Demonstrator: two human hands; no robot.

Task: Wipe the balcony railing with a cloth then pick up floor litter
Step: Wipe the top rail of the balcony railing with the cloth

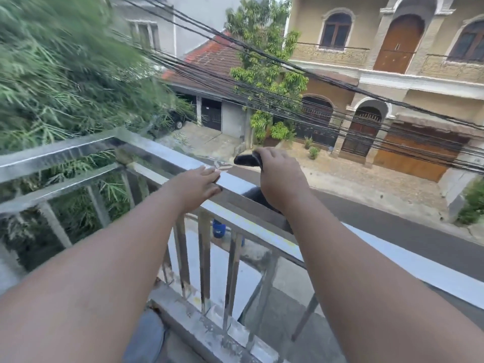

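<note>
A shiny steel balcony railing (162, 155) runs from the left corner down to the right edge. My left hand (195, 186) lies flat on its top rail, fingers spread, holding nothing. Just to the right, my right hand (281, 176) is closed on a dark cloth (246, 160) at the outer side of the top rail. One end of the cloth sticks out left of the fingers and more of it hangs dark below the wrist. The balcony floor is mostly hidden by my arms.
Thin steel balusters (204, 255) stand under the rail on a concrete kerb (199, 320). Bamboo foliage (52, 82) crowds the left corner. Black cables (314, 74) cross beyond the railing. A blue bucket (219, 229) and the street (392, 226) lie below.
</note>
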